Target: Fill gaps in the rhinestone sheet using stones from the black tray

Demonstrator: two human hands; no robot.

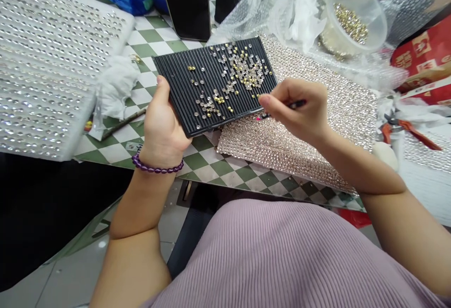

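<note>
At left, your left hand [162, 127], gripping the near-left edge of the ridged black tray [183, 82], which carries loose rhinestones [246, 68]; at right, your right hand [299, 106], pinching a slim dark tool [271, 114] by the tray's near-right corner.

Green and white checks pattern the tablecloth [214, 169]; the ribbed shirt [282, 251] is mauve.

The black, ridged tray [176, 80] lies in the left hand [162, 127], its far right corner beside the sparkling sheet [317, 87]. Loose clear and yellow stones [246, 71] cluster towards its right. The right hand [303, 103] holds a slim, dark, pink-tipped pen [298, 104] near the tray's edge.
</note>
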